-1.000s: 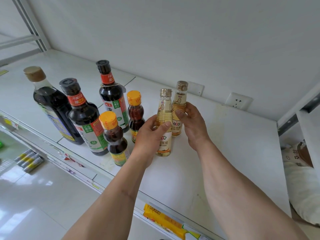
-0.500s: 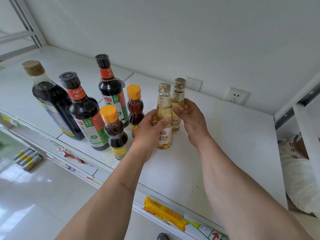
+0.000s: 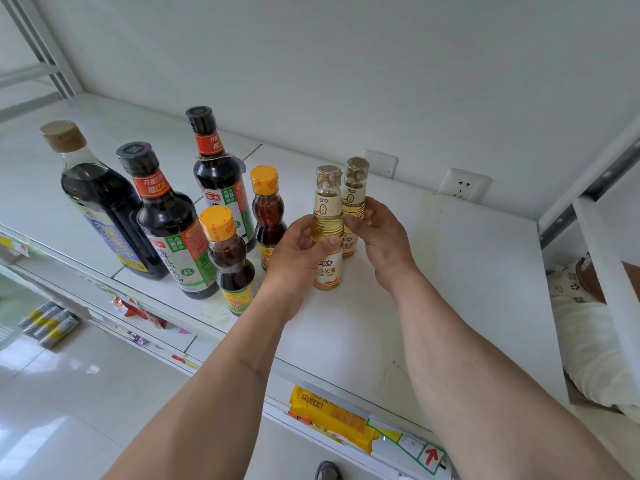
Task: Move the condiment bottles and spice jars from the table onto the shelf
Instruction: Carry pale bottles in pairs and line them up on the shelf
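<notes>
Two slim pale-yellow vinegar bottles stand upright on the white shelf (image 3: 467, 271). My left hand (image 3: 298, 258) grips the nearer vinegar bottle (image 3: 327, 216) around its middle. My right hand (image 3: 384, 237) wraps the farther vinegar bottle (image 3: 355, 188) just behind it. To their left stand two small orange-capped bottles, the front one (image 3: 230, 261) and the rear one (image 3: 266, 209). Further left are three tall dark soy sauce bottles: one at the back (image 3: 216, 174), one in the middle (image 3: 166, 223), and a tan-capped one (image 3: 93, 199) at the far left.
The wall behind the shelf carries a power socket (image 3: 462, 185). A metal upright (image 3: 602, 258) bounds the shelf on the right. Yellow packets (image 3: 329, 417) lie on the lower shelf, and the tiled floor (image 3: 69, 393) shows below left.
Both hands and their two vinegar bottles stay in nearly the same spot on the shelf; the camera view has shifted slightly.
</notes>
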